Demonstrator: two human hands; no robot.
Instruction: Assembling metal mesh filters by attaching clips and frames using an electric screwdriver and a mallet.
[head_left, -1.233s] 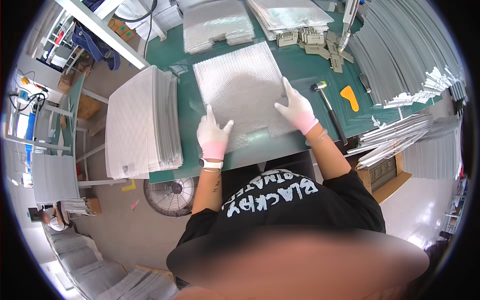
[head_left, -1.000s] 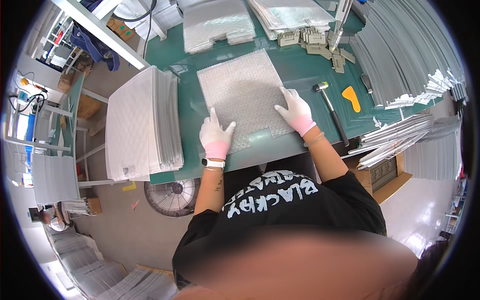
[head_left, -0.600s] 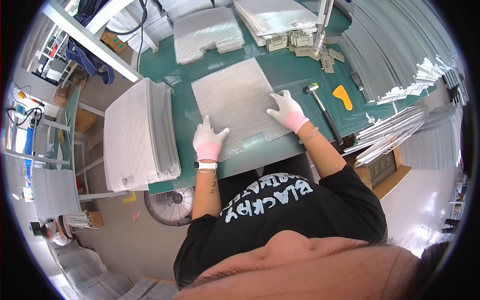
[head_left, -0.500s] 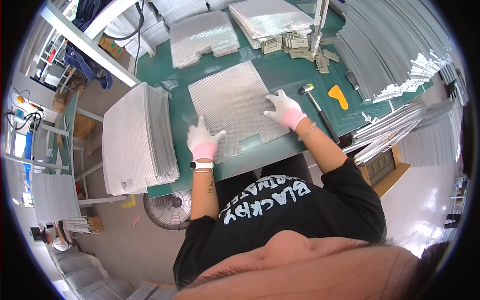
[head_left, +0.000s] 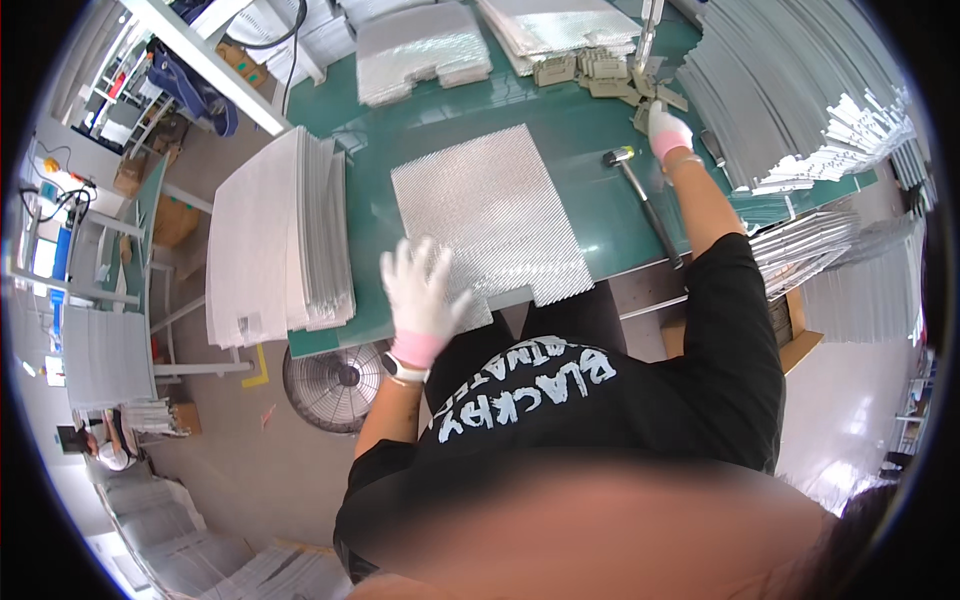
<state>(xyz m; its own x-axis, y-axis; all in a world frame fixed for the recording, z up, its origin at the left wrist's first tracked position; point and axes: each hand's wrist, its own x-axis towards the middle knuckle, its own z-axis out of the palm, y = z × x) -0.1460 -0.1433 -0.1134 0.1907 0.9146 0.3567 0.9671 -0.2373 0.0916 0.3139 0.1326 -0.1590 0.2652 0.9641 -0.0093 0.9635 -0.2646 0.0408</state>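
While the left hand (head_left: pixel 422 300) hovers spread over the mesh sheet's (head_left: pixel 490 215) near edge, the right hand (head_left: pixel 667 130), grip unclear, should pick 1 clip (head_left: pixel 600 85) cleanly beyond the sheet.

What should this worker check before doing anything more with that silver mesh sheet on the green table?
1. Mesh sheet lies flat on the green table: ok.
2. Its near edge overhangs the table edge: not ok.
3. Left hand open, spread above the sheet's near corner, holding nothing: ok.
4. Right hand at the small grey parts; grip cannot tell.
5. Hammer lies clear of the sheet: ok.
6. Sheet stack apart on the left: ok.
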